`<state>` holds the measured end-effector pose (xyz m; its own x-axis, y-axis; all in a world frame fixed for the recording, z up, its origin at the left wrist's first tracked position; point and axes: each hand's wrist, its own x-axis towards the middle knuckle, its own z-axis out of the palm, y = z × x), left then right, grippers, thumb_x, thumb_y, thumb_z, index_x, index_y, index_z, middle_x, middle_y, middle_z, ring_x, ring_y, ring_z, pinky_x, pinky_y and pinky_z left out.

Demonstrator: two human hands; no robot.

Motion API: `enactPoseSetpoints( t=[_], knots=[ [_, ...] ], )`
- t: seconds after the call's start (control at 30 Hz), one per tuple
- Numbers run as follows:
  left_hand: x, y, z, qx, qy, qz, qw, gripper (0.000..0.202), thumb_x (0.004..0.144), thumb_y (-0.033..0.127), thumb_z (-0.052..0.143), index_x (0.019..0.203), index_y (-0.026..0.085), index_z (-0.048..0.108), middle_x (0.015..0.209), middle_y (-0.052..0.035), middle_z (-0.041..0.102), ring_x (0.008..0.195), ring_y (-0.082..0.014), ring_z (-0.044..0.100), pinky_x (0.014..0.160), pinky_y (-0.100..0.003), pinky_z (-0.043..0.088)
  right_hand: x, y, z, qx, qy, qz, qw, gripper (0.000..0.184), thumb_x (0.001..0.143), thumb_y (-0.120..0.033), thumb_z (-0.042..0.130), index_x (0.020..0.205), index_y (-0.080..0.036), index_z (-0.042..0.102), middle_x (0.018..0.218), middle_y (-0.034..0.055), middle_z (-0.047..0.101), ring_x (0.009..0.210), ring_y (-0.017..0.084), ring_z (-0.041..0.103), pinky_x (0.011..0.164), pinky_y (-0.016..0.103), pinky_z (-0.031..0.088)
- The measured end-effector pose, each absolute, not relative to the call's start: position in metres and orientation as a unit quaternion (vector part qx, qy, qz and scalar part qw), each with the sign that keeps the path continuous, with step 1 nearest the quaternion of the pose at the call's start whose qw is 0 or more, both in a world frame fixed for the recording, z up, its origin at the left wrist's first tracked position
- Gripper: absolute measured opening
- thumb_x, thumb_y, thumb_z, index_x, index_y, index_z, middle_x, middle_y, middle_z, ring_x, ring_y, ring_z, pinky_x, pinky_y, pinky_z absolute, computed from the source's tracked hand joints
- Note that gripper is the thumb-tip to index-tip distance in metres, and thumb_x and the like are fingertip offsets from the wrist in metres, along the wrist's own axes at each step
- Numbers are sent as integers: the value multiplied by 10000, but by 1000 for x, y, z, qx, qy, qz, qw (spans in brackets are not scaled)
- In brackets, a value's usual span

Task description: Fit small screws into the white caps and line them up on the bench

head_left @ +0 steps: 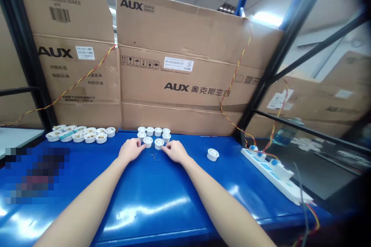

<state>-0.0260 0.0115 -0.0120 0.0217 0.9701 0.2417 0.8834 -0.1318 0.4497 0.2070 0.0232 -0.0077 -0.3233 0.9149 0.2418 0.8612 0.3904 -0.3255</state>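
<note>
At the middle of the blue table, my left hand [132, 149] is curled with its thumb and finger at the side of a small round white lidded cup [147, 142]. My right hand [176, 150] grips the side of a similar white lidded cup [159, 144] just to the right, and a narrow gap separates the two. Behind them several more small white cups [150, 131] stand close together in a row. A few tiny screws [154, 157] lie loose on the table between my hands, nearer to me.
Several white cups [78, 137] with small parts inside stand at the back left. One lidded cup [213, 154] is alone at the right. A white power strip [272, 175] with plugs runs along the right edge. Cardboard [185, 108] walls the back; black rack posts [261, 73] flank it.
</note>
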Motion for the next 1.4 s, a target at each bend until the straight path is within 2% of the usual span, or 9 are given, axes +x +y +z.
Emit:
enactPoseSetpoints(
  t=[0.07, 0.13, 0.27, 0.5, 0.67, 0.73, 0.93, 1.2, 1.4],
  knots=[
    [-24, 11, -11, 741, 613, 252, 110, 366, 843, 509, 487, 740, 226, 694, 781, -47, 715, 774, -228, 657, 683, -288, 454, 206, 22, -8, -505, -833, 106, 199, 392, 906, -460, 460, 744, -219, 723, 710, 34, 694, 665, 169, 607, 656, 257, 410],
    [-22, 11, -11, 763, 573, 270, 125, 331, 863, 458, 470, 883, 251, 727, 926, -39, 732, 872, -224, 658, 765, -290, 464, 204, 21, -10, -480, -843, 127, 208, 311, 905, -418, 470, 951, -250, 728, 806, 22, 713, 740, 180, 627, 705, 259, 423],
    [-18, 14, -14, 769, 563, 282, 113, 360, 850, 396, 496, 1114, 239, 685, 1136, -45, 689, 1039, -244, 618, 897, -318, 454, 201, 22, -13, -499, -826, 138, 222, 437, 882, -389, 513, 1294, -252, 556, 866, 35, 715, 792, 194, 641, 726, 266, 436],
    [-19, 12, -14, 791, 537, 273, 103, 298, 866, 361, 477, 1017, 248, 706, 1106, -29, 696, 1055, -242, 599, 946, -343, 447, 221, 24, 8, -560, -806, 49, 186, 247, 848, -401, 544, 922, -240, 716, 968, 88, 690, 910, 246, 619, 795, 324, 436],
    [-14, 9, -12, 814, 489, 286, 125, 307, 887, 325, 440, 1062, 235, 677, 1168, -33, 663, 1111, -226, 574, 1001, -348, 423, 290, 27, 37, -774, -610, -10, 169, 641, 752, -570, 586, 1266, -187, 553, 1298, 215, 493, 1193, 417, 435, 908, 531, 368],
    [-10, 8, -12, 826, 464, 283, 147, 333, 897, 295, 416, 1130, 239, 647, 1226, -27, 635, 1154, -211, 552, 1029, -337, 405, 321, 29, 37, -821, -547, 11, 165, 680, 768, -608, 534, 1309, -195, 512, 1346, 217, 447, 1230, 431, 399, 932, 565, 333],
    [-1, 6, -16, 869, 417, 199, 179, 441, 884, 235, 408, 1306, 270, 533, 1402, 10, 496, 1308, -188, 421, 1128, -347, 291, 330, 37, 8, -819, -554, 87, 118, 588, 767, -530, 565, 1233, -172, 570, 1264, 200, 542, 1175, 389, 493, 897, 502, 414],
    [1, -1, -13, 880, 402, 174, 183, 473, 876, 213, 424, 1338, 279, 501, 1431, 29, 456, 1341, -187, 384, 1159, -362, 228, 241, 28, -1, -530, -808, 132, 220, 465, 736, -460, 663, 1132, -218, 633, 1155, 84, 644, 1063, 256, 591, 898, 344, 448],
    [1, -1, -14, 879, 395, 188, 189, 420, 886, 217, 414, 1269, 300, 566, 1370, 37, 529, 1290, -180, 451, 1123, -340, 301, 268, 23, 12, -556, -799, 168, 152, 645, 496, -517, 815, 1061, -244, 666, 1024, 64, 686, 929, 279, 630, 767, 328, 471]
  ],
)
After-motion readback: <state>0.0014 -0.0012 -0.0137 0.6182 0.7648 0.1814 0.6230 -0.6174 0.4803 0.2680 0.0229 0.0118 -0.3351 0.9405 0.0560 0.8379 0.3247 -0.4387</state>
